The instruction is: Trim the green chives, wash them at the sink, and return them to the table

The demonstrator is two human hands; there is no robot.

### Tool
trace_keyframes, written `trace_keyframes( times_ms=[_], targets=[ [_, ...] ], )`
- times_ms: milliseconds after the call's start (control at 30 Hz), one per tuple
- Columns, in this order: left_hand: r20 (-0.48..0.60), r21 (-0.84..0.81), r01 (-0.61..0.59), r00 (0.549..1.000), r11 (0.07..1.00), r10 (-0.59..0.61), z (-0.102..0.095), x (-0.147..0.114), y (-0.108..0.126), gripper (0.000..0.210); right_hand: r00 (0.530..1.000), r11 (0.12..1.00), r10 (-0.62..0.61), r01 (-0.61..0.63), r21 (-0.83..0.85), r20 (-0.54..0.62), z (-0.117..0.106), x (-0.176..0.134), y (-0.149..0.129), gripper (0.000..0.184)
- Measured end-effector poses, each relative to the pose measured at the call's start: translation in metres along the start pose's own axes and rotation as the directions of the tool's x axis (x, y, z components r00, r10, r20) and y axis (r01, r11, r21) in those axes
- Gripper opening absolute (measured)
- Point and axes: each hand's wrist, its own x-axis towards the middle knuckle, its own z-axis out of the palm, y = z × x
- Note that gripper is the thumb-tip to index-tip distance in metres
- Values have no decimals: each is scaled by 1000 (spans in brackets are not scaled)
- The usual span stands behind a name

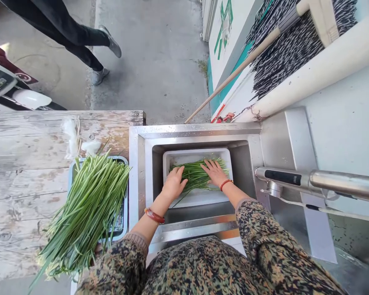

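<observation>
A bunch of thin green chives [193, 174] lies crosswise in a white plastic tub [199, 198] inside the steel sink [241, 172]. My left hand [174, 183] rests at the left end of the bunch, thumb apart from the fingers. Over the right end my right hand [215, 173] lies flat with its fingers spread, touching the stalks. Neither hand is wrapped around them. A bigger heap of chives [89, 205] fills a blue tray [125, 221] to the left of the sink and hangs over its near edge.
The tray stands on a worn wooden table [24, 172], with crumpled clear plastic [70, 135] behind it. A steel faucet [283, 177] reaches in from the right. Beyond the sink lean a long wooden handle [233, 76] and a mop head [285, 53]. A person's legs [76, 37] are at upper left.
</observation>
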Motion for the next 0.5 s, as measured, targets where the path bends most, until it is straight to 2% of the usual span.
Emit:
trace_keyframes(
  times_ms=[67, 133, 200, 267, 300, 333, 367, 400, 433, 467, 500],
  targets=[
    [49, 76, -43, 998, 996, 39, 6, 15, 6, 62, 994, 996, 91, -91, 6, 56, 24, 5, -11, 95],
    [129, 128, -97, 988, 987, 81, 14, 31, 12, 66, 991, 996, 48, -57, 67, 125, 38, 2, -20, 97],
    [240, 146, -118, 967, 982, 81, 23, 47, 14, 70, 986, 983, -25, -6, 184, 167, 39, -8, -20, 91],
    [325, 140, -99, 945, 985, 49, 32, 60, 14, 72, 995, 930, -2, -34, 367, 97, 34, -25, -15, 74],
    [344, 134, -83, 938, 988, 32, 36, 66, 13, 71, 996, 865, 72, -84, 495, 42, 31, -35, -13, 62],
    [349, 128, -69, 937, 989, 20, 39, 72, 11, 71, 982, 747, 191, -152, 647, 9, 29, -47, -12, 49],
    [344, 122, -58, 939, 991, 12, 42, 78, 9, 71, 940, 549, 339, -229, 804, 36, 30, -58, -12, 39],
    [336, 118, -47, 942, 992, 4, 45, 84, 7, 70, 872, 288, 471, -296, 911, 134, 33, -68, -15, 31],
    [331, 115, -31, 944, 993, -9, 47, 91, 5, 70, 792, 24, 548, -337, 941, 270, 37, -76, -20, 28],
    [326, 112, -13, 945, 994, -24, 49, 98, 4, 71, 716, -200, 570, -355, 913, 404, 43, -80, -25, 29],
    [322, 108, 3, 946, 994, -38, 51, 105, 2, 71, 653, -360, 560, -363, 860, 510, 49, -82, -30, 31]
  ],
)
